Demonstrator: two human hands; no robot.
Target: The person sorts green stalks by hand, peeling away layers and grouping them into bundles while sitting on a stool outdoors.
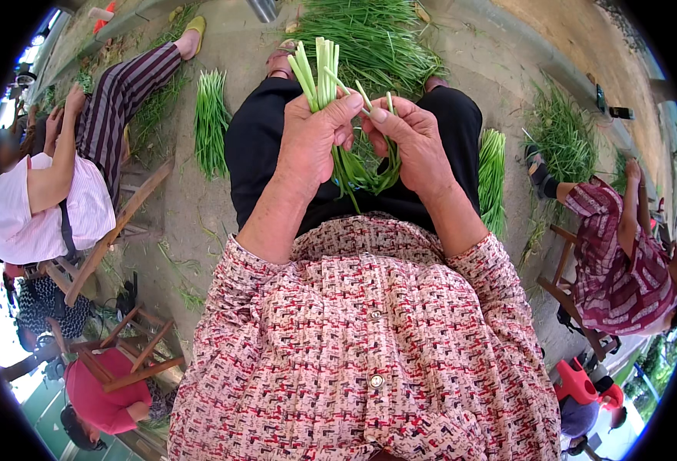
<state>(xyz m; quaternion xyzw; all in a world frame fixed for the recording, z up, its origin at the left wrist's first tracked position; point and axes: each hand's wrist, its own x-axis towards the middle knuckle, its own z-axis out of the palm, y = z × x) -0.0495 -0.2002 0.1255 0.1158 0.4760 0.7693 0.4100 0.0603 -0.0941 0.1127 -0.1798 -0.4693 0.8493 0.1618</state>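
My left hand (315, 135) grips a small bunch of chives (322, 72), pale stem ends pointing up and leaves drooping below. A few single stalks are pinched in the fingertips of my right hand (410, 135), close beside the left thumb. Their green leaves (389, 173) hang down in a loop over my lap. On the ground between my feet lies a large loose heap of chives (367, 40). One neat bundle (210, 124) rests by my left leg, another bundle (491, 178) by my right leg.
At left a person in a light shirt (56, 207) sits on a wooden stool (116, 230); another person in a red top (107, 392) is lower left. A person in maroon patterned clothing (615, 253) sits at right near a chive pile (563, 135). A metal cylinder (263, 8) stands at the top.
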